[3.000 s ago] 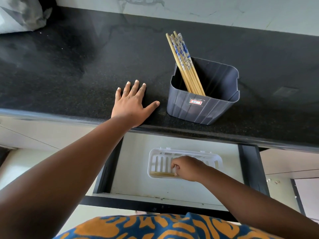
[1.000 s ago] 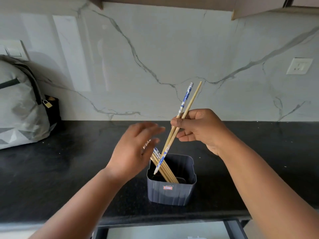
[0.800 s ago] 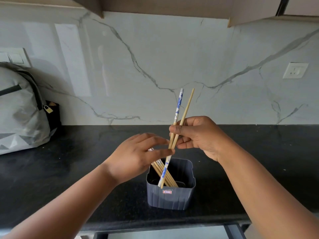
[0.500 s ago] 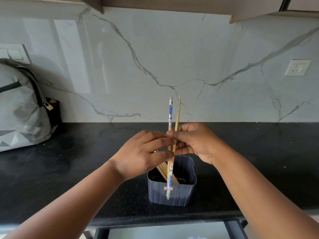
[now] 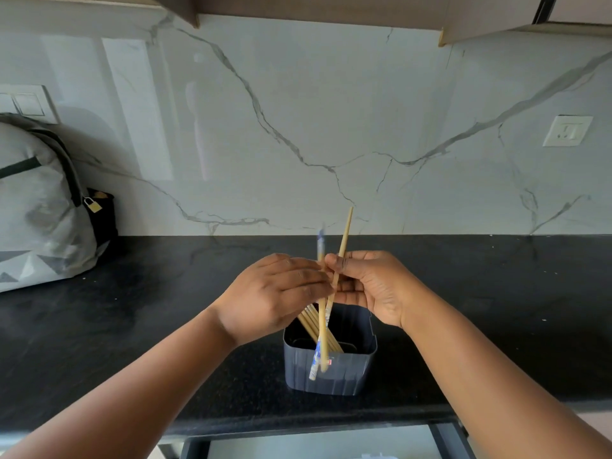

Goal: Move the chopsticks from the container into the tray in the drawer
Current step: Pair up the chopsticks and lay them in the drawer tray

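A dark grey container (image 5: 347, 369) stands on the black countertop (image 5: 165, 309), with several bamboo chopsticks (image 5: 306, 321) leaning inside it. Above it, my right hand (image 5: 371, 286) pinches two chopsticks (image 5: 342, 241), nearly upright and crossing; one has a blue pattern. My left hand (image 5: 275, 293) has its fingers against the same two chopsticks from the left. Their lower ends hang in front of the container's front wall. The open drawer (image 5: 314, 445) shows only as a strip at the bottom edge; a sliver of the white tray (image 5: 376, 456) peeks in there.
A grey backpack (image 5: 36, 207) with a small padlock leans against the marble wall at the far left. A wall socket (image 5: 567, 130) sits at the right, switches at the left. Cabinets hang overhead.
My right hand lifted two chopsticks out of the container. My left hand came off the counter and up to them. The pair swung from tilted to near upright and dropped lower.
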Action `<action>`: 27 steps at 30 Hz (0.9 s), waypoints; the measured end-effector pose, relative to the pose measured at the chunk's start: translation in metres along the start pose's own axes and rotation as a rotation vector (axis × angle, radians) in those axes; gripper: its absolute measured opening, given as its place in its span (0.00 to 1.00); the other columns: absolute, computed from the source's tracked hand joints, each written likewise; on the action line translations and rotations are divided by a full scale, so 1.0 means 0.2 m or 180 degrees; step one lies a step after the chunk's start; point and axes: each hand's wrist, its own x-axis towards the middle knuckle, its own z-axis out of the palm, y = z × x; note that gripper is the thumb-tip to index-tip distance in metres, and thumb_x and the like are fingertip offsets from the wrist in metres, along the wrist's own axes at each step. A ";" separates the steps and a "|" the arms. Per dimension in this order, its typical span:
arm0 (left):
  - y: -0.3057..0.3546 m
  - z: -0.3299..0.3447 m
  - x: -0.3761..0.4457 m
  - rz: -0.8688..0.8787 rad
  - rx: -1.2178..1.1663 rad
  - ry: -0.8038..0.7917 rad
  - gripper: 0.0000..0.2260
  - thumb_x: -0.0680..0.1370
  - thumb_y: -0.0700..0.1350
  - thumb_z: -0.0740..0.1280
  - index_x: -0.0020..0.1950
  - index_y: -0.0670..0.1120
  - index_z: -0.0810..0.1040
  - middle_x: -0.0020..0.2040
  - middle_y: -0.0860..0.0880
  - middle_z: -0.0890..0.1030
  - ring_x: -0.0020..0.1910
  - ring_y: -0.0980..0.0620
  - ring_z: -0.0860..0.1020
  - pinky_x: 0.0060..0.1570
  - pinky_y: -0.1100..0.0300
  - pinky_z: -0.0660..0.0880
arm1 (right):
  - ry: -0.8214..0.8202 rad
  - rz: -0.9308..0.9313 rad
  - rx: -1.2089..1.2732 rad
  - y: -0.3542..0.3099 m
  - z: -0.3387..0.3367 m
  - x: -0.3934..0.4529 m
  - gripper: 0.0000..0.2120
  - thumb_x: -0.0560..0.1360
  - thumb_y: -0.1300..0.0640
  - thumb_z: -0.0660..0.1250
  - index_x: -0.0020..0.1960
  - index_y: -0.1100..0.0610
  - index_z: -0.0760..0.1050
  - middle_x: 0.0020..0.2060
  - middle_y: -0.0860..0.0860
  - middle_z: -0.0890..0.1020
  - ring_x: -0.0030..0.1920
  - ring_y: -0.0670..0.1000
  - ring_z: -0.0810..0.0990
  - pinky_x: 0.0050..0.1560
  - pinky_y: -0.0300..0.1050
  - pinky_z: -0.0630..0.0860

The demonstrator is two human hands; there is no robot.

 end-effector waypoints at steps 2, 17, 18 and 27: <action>0.04 -0.02 0.04 -0.1100 -0.0650 0.0312 0.07 0.78 0.43 0.67 0.54 0.46 0.82 0.45 0.49 0.85 0.45 0.52 0.82 0.45 0.57 0.77 | 0.0128 -0.0156 -0.0211 0.01 -0.01 -0.01 0.06 0.73 0.60 0.71 0.49 0.62 0.81 0.42 0.58 0.85 0.37 0.53 0.85 0.35 0.44 0.82; 0.07 -0.09 0.25 -0.5057 -0.3870 -0.0396 0.10 0.72 0.38 0.73 0.52 0.37 0.81 0.45 0.38 0.85 0.44 0.43 0.85 0.46 0.54 0.83 | -0.0041 -0.0255 -0.0960 0.06 0.04 -0.05 0.04 0.72 0.66 0.73 0.45 0.60 0.82 0.34 0.53 0.86 0.36 0.49 0.86 0.38 0.41 0.83; 0.07 -0.09 0.24 -0.5078 -0.3899 -0.0426 0.10 0.72 0.38 0.73 0.52 0.37 0.81 0.45 0.38 0.85 0.45 0.43 0.85 0.47 0.53 0.82 | -0.0058 -0.0230 -0.0968 0.07 0.04 -0.05 0.04 0.71 0.66 0.73 0.45 0.60 0.82 0.33 0.53 0.86 0.36 0.50 0.86 0.39 0.42 0.83; 0.14 -0.08 0.22 -0.5191 -0.3906 -0.0454 0.15 0.68 0.46 0.75 0.50 0.38 0.82 0.43 0.39 0.86 0.43 0.42 0.85 0.44 0.52 0.83 | -0.0075 -0.0067 -0.1162 0.12 0.04 -0.05 0.06 0.71 0.64 0.74 0.47 0.62 0.82 0.37 0.54 0.87 0.42 0.54 0.87 0.44 0.46 0.84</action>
